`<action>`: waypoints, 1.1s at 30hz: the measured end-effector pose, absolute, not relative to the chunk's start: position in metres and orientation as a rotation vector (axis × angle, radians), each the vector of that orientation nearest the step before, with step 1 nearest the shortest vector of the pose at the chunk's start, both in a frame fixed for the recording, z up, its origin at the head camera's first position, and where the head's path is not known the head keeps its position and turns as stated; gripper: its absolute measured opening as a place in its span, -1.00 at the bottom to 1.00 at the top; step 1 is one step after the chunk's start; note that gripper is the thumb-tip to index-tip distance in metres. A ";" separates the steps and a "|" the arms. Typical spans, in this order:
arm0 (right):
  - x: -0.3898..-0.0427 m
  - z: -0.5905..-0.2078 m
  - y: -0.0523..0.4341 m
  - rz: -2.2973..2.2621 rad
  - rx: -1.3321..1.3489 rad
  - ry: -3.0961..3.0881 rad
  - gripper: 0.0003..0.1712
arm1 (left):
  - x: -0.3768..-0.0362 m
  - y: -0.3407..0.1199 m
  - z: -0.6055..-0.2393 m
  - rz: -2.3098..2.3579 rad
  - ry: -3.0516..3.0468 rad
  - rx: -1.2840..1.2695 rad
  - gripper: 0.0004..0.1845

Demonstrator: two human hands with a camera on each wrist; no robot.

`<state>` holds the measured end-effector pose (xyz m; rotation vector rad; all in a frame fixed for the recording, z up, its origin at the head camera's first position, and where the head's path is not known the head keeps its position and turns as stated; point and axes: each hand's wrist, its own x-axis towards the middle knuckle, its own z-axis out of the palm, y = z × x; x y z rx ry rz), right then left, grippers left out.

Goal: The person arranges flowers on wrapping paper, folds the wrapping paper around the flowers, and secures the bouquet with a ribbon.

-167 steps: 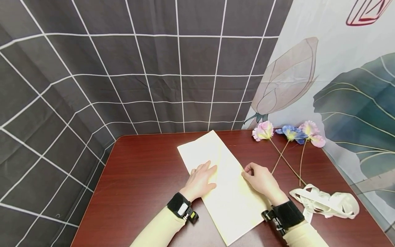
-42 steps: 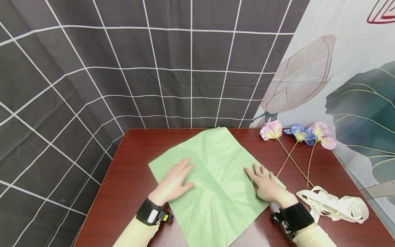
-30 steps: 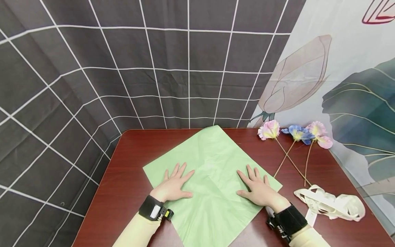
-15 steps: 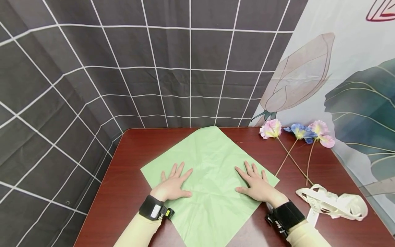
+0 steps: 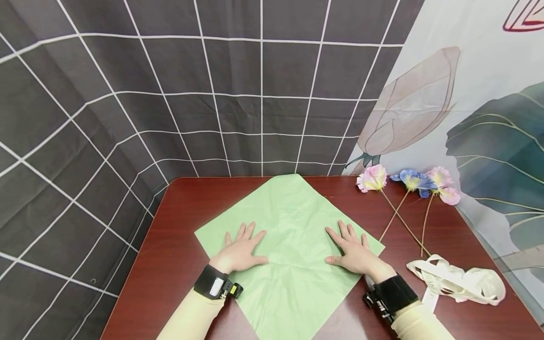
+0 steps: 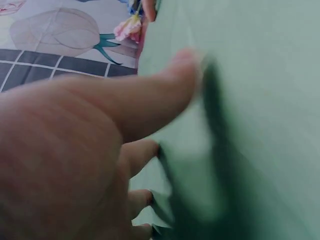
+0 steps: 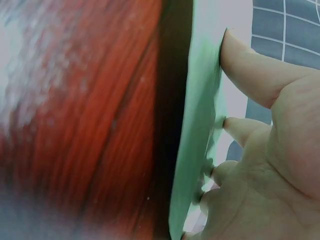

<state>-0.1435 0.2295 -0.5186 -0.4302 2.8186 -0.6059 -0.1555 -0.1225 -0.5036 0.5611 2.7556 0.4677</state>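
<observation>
Green wrapping paper (image 5: 293, 226) is pressed flat under the spread left hand (image 5: 240, 252) and right hand (image 5: 354, 252); flower stems (image 5: 397, 215) judged to be fetched next

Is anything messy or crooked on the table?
A little. The green paper lies turned like a diamond and is creased, with both hands flat on it. The white ribbon sits in a loose tangle beside the right hand.

Left hand (image 5: 239, 249) is lying palm down, fingers straight and spread, thumb pointing inward. Right hand (image 5: 352, 250) is lying flat likewise, fingers splayed. Both forearms are angling inward, black bands on both wrists.
</observation>
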 end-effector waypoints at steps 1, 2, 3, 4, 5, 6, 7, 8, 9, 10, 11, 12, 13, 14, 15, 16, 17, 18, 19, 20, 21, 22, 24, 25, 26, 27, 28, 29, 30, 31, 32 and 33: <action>-0.144 -0.518 0.229 -0.607 -0.427 2.818 0.02 | -0.159 -0.122 -0.503 0.472 2.784 0.546 -0.13; -0.144 -0.518 0.229 -0.611 -0.425 2.818 0.02 | -0.162 -0.121 -0.503 0.483 2.810 0.522 -0.16; -0.144 -0.518 0.228 -0.611 -0.422 2.819 0.02 | -0.167 -0.120 -0.503 0.494 2.837 0.497 -0.18; -0.144 -0.519 0.228 -0.612 -0.418 2.820 0.03 | -0.172 -0.119 -0.504 0.495 2.863 0.468 -0.18; -0.144 -0.519 0.228 -0.612 -0.417 2.821 0.03 | -0.178 -0.118 -0.506 0.491 2.884 0.434 -0.17; -0.144 -0.520 0.228 -0.612 -0.416 2.822 0.03 | -0.183 -0.118 -0.507 0.496 2.901 0.400 -0.16; -0.144 -0.520 0.228 -0.614 -0.415 2.821 0.03 | -0.189 -0.119 -0.510 0.497 2.916 0.364 -0.14; -0.144 -0.520 0.228 -0.617 -0.415 2.821 0.03 | -0.195 -0.120 -0.512 0.505 2.930 0.327 -0.12; -0.144 -0.521 0.228 -0.616 -0.414 2.823 0.03 | -0.201 -0.121 -0.516 0.511 2.949 0.299 -0.10; -0.144 -0.521 0.227 -0.617 -0.414 2.824 0.04 | -0.205 -0.123 -0.519 0.529 2.963 0.272 -0.08; -0.144 -0.521 0.227 -0.617 -0.414 2.825 0.04 | -0.209 -0.125 -0.521 0.548 2.977 0.245 -0.06; -0.144 -0.521 0.227 -0.621 -0.413 2.824 0.04 | -0.212 -0.127 -0.523 0.568 2.986 0.219 -0.04; -0.144 -0.521 0.227 -0.622 -0.413 2.824 0.04 | -0.215 -0.129 -0.525 0.590 2.994 0.202 -0.02; -0.144 -0.521 0.227 -0.620 -0.413 2.825 0.04 | -0.216 -0.131 -0.525 0.617 2.991 0.186 0.00; -0.144 -0.521 0.227 -0.617 -0.414 2.825 0.04 | -0.216 -0.132 -0.526 0.641 2.982 0.181 0.02; -0.144 -0.521 0.228 -0.616 -0.414 2.824 0.04 | -0.216 -0.133 -0.525 0.661 2.968 0.174 0.03; -0.144 -0.520 0.228 -0.614 -0.415 2.822 0.04 | -0.215 -0.134 -0.525 0.670 2.954 0.171 0.05; -0.143 -0.519 0.229 -0.609 -0.415 2.821 0.04 | -0.214 -0.134 -0.524 0.682 2.936 0.174 0.05; -0.143 -0.518 0.229 -0.602 -0.414 2.820 0.03 | -0.212 -0.135 -0.524 0.692 2.919 0.180 0.05; -0.142 -0.517 0.229 -0.597 -0.413 2.820 0.03 | -0.211 -0.135 -0.523 0.695 2.904 0.182 0.06; -0.141 -0.516 0.229 -0.596 -0.411 2.819 0.04 | -0.210 -0.135 -0.523 0.705 2.895 0.189 0.07; -0.141 -0.514 0.229 -0.600 -0.406 2.817 0.04 | -0.210 -0.135 -0.523 0.701 2.894 0.192 0.08; -0.140 -0.511 0.228 -0.603 -0.393 2.815 0.05 | -0.211 -0.135 -0.524 0.690 2.905 0.197 0.12; -0.140 -0.510 0.228 -0.607 -0.385 2.813 0.06 | -0.212 -0.135 -0.524 0.691 2.917 0.198 0.15; -0.140 -0.509 0.227 -0.609 -0.378 2.812 0.07 | -0.212 -0.134 -0.525 0.687 2.929 0.200 0.17; -0.140 -0.507 0.227 -0.611 -0.370 2.810 0.08 | -0.213 -0.134 -0.525 0.682 2.940 0.200 0.19; -0.140 -0.507 0.226 -0.611 -0.364 2.808 0.08 | -0.214 -0.135 -0.526 0.674 2.953 0.199 0.20; -0.140 -0.506 0.225 -0.606 -0.361 2.808 0.09 | -0.215 -0.135 -0.526 0.674 2.962 0.198 0.21; -0.139 -0.506 0.225 -0.603 -0.359 2.809 0.09 | -0.215 -0.135 -0.526 0.677 2.970 0.196 0.21; -0.139 -0.506 0.224 -0.601 -0.358 2.809 0.09 | -0.215 -0.135 -0.526 0.698 2.973 0.196 0.21; -0.139 -0.506 0.224 -0.601 -0.357 2.809 0.09 | -0.214 -0.135 -0.526 0.710 2.977 0.198 0.21; -0.139 -0.507 0.224 -0.604 -0.357 2.810 0.09 | -0.214 -0.134 -0.526 0.729 2.985 0.203 0.20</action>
